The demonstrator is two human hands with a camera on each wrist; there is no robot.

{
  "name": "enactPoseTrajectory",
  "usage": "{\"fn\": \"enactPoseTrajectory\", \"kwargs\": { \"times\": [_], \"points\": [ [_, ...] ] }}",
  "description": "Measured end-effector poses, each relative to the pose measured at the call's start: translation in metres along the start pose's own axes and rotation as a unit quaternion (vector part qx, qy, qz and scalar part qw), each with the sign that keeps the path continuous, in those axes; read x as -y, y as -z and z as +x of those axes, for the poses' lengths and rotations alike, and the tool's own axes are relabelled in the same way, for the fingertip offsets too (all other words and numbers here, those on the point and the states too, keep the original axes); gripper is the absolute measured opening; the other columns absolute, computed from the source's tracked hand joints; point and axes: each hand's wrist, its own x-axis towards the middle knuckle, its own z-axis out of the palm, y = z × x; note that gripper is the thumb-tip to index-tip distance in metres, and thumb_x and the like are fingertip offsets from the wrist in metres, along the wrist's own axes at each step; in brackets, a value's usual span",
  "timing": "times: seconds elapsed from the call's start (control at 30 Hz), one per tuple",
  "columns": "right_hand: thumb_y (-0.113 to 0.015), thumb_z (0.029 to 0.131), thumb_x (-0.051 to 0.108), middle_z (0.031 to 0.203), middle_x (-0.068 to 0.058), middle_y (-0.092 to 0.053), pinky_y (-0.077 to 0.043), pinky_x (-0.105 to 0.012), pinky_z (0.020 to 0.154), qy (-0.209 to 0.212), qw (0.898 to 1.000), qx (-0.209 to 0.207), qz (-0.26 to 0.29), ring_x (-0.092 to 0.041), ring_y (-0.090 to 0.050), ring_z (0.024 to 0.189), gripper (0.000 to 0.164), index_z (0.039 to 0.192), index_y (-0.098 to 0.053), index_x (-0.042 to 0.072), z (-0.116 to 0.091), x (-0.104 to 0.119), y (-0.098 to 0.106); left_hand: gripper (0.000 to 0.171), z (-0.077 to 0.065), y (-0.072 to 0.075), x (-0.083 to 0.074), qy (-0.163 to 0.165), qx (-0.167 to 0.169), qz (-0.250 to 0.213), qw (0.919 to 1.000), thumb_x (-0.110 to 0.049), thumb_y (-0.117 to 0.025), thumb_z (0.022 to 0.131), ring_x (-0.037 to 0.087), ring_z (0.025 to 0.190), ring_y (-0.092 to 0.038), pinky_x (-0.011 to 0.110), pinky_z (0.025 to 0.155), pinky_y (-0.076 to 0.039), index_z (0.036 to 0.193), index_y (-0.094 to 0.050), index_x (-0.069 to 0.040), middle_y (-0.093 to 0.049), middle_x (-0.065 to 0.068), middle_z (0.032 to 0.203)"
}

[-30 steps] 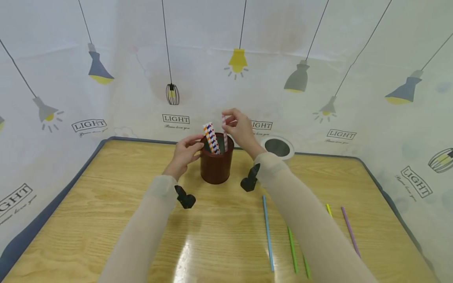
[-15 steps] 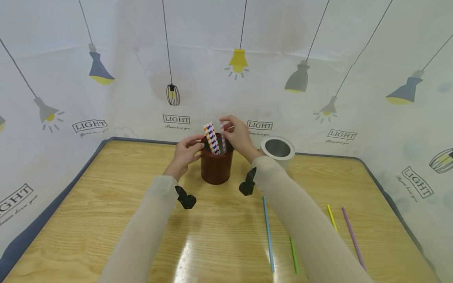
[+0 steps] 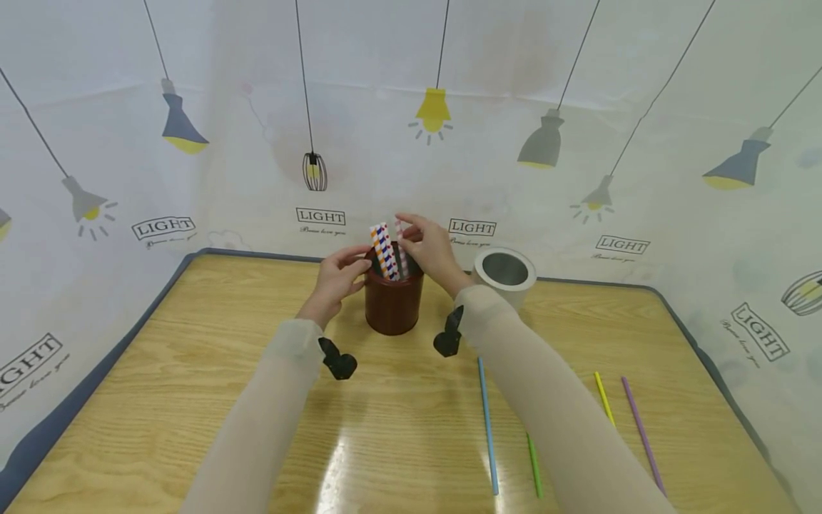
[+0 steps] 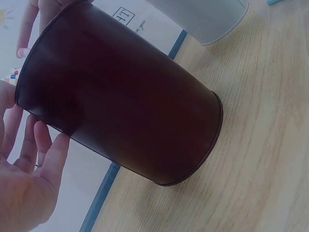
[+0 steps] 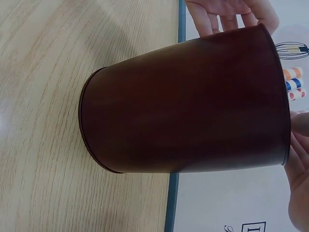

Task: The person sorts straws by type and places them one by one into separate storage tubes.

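Note:
A dark reddish-brown cup [image 3: 393, 310] stands upright on the wooden table, several patterned paper straws [image 3: 384, 250] leaning inside it, orange, blue and red on white. My left hand [image 3: 335, 280] holds the cup at its left rim; in the left wrist view its fingertips [image 4: 60, 140] touch the cup's side. Over the right part of the opening, my right hand [image 3: 432, 250] pinches a pink-and-white striped straw [image 3: 403, 265], whose lower end is down in the cup. The right wrist view is mostly filled by the cup [image 5: 188, 106], which hides most of the straws there.
Behind my right wrist stands a white cup [image 3: 504, 275] near the table's back edge. Loose straws lie on the right of the table: blue [image 3: 488, 425], green [image 3: 534, 464], yellow [image 3: 605, 400] and purple [image 3: 644, 435]. A printed cloth [image 3: 372, 107] rises behind.
My right hand has moved slightly left and down, bringing the pink striped straw lower and nearer the other straws in the cup. The left hand stays at the rim.

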Motion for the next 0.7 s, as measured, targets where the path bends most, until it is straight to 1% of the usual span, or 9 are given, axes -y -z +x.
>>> {"fn": "enactPoseTrajectory", "kwargs": {
  "times": [0.1,0.33,0.53,0.7],
  "points": [
    [-0.063,0.085,0.003,0.097,-0.014,-0.064,-0.051,-0.031,0.074,0.003,1.0,0.002,0.0,-0.024,-0.063,0.088,0.046,0.129,-0.053,0.009,0.0,0.0,0.0,0.034,0.0,-0.001,0.0,0.001,0.001,0.0,1.0,-0.012,-0.058,0.089,0.02,0.105,-0.054,0.04,0.086,-0.047,0.123,-0.057,-0.012,-0.053,0.009,0.117],
    [-0.063,0.085,0.004,0.094,-0.013,-0.064,-0.051,-0.03,0.075,0.002,1.0,-0.012,-0.001,-0.024,-0.062,0.086,0.05,0.133,-0.048,0.008,-0.001,0.0,0.003,0.034,0.001,-0.003,0.0,0.001,0.003,-0.001,1.0,-0.012,-0.058,0.089,0.019,0.103,-0.054,0.04,0.086,-0.047,0.123,-0.058,-0.012,-0.053,0.008,0.114],
    [-0.063,0.085,0.004,0.094,-0.015,-0.064,-0.051,-0.031,0.074,0.015,1.0,-0.013,0.016,-0.025,-0.062,0.086,0.04,0.125,-0.055,0.004,-0.003,0.004,0.008,0.034,0.001,-0.003,0.0,0.002,0.004,-0.006,1.0,-0.012,-0.058,0.089,0.018,0.102,-0.055,0.039,0.085,-0.047,0.123,-0.057,-0.011,-0.054,0.008,0.115],
    [-0.062,0.085,0.003,0.094,-0.016,-0.063,-0.052,-0.031,0.069,0.025,0.999,0.005,0.029,-0.025,-0.062,0.086,0.032,0.118,-0.059,0.001,-0.007,0.006,0.015,0.035,-0.001,0.0,-0.001,0.004,0.002,-0.006,1.0,-0.012,-0.058,0.089,0.018,0.101,-0.055,0.036,0.083,-0.049,0.124,-0.057,-0.011,-0.054,0.007,0.114]
  ]
}}
